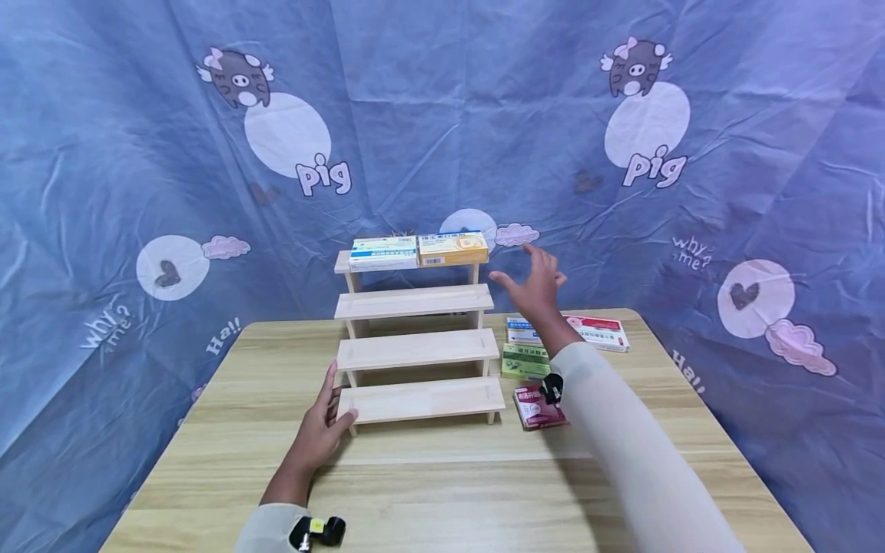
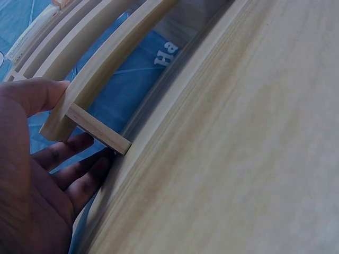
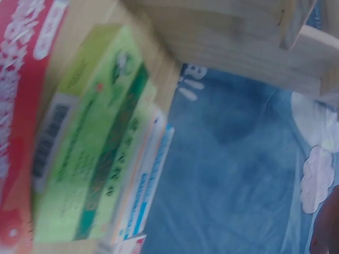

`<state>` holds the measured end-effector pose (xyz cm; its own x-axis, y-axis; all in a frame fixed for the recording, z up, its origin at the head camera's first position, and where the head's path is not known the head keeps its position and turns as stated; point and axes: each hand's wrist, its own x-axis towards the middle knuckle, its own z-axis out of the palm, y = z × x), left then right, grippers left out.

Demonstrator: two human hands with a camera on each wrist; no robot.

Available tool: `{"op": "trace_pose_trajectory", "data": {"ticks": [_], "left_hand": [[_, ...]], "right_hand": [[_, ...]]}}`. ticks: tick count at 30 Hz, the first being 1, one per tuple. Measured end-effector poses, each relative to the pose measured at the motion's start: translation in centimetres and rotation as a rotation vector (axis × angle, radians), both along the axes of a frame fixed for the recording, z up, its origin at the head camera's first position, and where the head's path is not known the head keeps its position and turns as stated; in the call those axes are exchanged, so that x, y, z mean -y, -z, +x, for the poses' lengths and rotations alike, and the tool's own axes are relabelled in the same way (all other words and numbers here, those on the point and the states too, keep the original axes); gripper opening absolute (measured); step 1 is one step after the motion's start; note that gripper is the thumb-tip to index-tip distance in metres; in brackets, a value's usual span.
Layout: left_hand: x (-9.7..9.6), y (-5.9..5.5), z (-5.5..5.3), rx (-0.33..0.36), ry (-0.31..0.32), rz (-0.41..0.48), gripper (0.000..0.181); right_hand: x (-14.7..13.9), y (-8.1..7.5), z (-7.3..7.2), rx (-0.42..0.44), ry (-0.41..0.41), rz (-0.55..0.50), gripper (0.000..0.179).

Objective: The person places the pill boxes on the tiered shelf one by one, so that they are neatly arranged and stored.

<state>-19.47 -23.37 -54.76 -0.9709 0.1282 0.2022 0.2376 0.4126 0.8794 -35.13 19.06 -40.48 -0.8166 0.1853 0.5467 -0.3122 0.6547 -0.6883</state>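
A wooden stepped rack (image 1: 422, 349) with several tiers stands on the table. My left hand (image 1: 320, 430) holds the left end of its lowest shelf, the thumb (image 2: 47, 95) on top and the fingers lower down, near the short leg. On the top tier a white-and-blue medicine box (image 1: 382, 254) lies beside an orange-and-white medicine box (image 1: 452, 249). Just right of the orange box, my right hand (image 1: 538, 286) is raised with thumb and fingers spread apart, nothing between them. Only a sliver of that hand shows in the right wrist view.
Right of the rack on the table (image 1: 442, 491) lie a green medicine box (image 1: 523, 361), a dark red one (image 1: 536, 408), a blue-and-white one (image 1: 520, 329) and a red-and-white one (image 1: 600, 333). A blue printed cloth (image 1: 442, 138) hangs behind and at both sides.
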Motion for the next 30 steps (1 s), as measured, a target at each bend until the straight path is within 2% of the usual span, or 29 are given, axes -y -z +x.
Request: {"op": "trace_pose_trajectory", "data": {"ticks": [4,22,30], "left_hand": [[0.0,0.0,0.0,0.004,0.0,-0.004,0.095],[0.1,-0.3,0.0,0.022,-0.014,-0.029,0.095],[0.1,-0.3,0.0,0.022,-0.019,-0.027,0.096]], "right_hand": [[-1.2,0.9,0.1,0.029,0.006,-0.005,0.09],[-7.8,4.0,1.5,0.338,0.117,-0.087,0.091],[-10.4,5.0,2.3,0.418,0.139,-0.137,0.095]]}}
